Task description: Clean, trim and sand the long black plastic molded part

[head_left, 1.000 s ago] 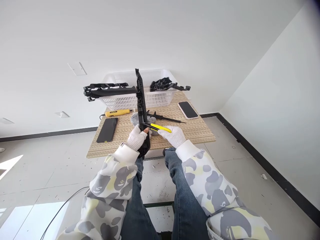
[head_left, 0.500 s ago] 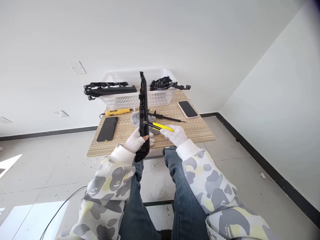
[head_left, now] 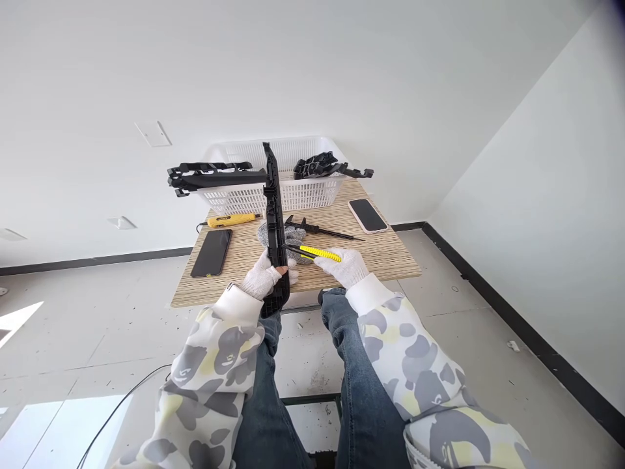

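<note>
My left hand [head_left: 262,277], in a white glove with a bare thumb tip, grips a long black plastic trim piece [head_left: 274,215] near its lower end and holds it upright. White-gloved too, my right hand [head_left: 346,266] is closed on a slim yellow-and-black utility knife [head_left: 321,253]. The knife's dark tip points left and meets the right edge of the trim piece just above my left hand; the exact contact is too small to see. Behind the piece lies a grey cloth [head_left: 295,238], partly hidden. A black caliper [head_left: 319,229] rests beside it.
A white plastic basket [head_left: 307,194] at the table's back holds more black plastic parts [head_left: 219,177], some sticking out. On the wooden table [head_left: 385,257] lie a yellow corded tool [head_left: 232,221], a black phone [head_left: 211,253] at left and a light-edged phone [head_left: 368,215] at right.
The upper end of the trim piece has tilted slightly left. The knife has shifted a little down and right, its tip moving from the piece's face to its right edge.
</note>
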The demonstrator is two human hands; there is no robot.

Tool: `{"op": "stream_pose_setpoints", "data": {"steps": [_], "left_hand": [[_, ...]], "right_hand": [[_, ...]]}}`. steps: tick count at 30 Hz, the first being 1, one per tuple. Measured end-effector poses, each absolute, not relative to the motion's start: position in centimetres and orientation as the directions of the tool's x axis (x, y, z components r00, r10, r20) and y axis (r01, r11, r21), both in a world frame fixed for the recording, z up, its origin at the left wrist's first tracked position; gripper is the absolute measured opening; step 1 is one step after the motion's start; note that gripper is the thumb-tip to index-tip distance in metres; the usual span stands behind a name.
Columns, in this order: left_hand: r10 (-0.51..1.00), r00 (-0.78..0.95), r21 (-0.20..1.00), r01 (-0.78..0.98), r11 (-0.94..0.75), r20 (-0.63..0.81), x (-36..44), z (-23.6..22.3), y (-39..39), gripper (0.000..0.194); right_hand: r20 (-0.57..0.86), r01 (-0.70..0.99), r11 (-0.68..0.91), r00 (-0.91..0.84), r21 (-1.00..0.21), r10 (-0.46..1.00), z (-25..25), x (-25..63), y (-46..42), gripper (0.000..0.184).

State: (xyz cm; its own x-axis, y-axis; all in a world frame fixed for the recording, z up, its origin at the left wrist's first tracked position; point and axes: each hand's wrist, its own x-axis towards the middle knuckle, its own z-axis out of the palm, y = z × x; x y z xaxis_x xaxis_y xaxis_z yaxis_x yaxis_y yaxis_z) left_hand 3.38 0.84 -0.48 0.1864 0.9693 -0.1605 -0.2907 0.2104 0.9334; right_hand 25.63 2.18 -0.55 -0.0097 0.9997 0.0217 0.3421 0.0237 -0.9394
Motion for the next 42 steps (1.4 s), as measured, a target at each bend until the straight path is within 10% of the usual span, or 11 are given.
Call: {"op": "stream_pose_setpoints", "data": {"steps": [19,42], "left_hand": [[0.974,0.221,0.953,-0.284,0.106,-0.042,3.4,-0.8,1.3,0.075],[0.912,0.319,0.919,-0.212,0.332,-0.256,1.9,-0.5,2.0,0.085]], "right_hand": [[0.070,0.359,0.093,-0.076,-0.929,0.995,-1.4,26.0,2.7,0.045],[-0.006,0.262,0.008,-0.053,-0.965,0.999,-0.7,26.0,1.9,0.042]]}}
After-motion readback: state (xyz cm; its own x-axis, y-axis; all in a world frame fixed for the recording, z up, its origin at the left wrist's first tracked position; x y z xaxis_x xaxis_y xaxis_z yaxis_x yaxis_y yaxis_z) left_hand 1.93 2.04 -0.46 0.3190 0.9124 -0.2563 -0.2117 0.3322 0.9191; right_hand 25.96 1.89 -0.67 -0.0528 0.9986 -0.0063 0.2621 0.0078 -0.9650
